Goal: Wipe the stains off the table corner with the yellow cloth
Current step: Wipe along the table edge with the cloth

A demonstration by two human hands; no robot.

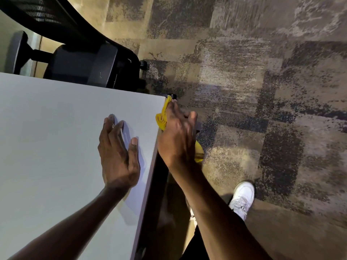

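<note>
A white table (56, 128) fills the left half of the head view, its far right corner near the middle. My right hand (177, 136) is shut on the yellow cloth (161, 119) and presses it against the table's right edge just below that corner. Cloth shows above my fingers at the corner and again under my wrist. My left hand (118, 152) lies flat and open on the tabletop beside the edge, fingers spread. No stains are visible on the bare surface.
A black office chair (80, 59) stands behind the table's far edge, a caster close to the corner. Patterned brown and grey carpet (262, 109) covers the floor on the right. My white shoe (243, 197) is on the carpet near the table's side.
</note>
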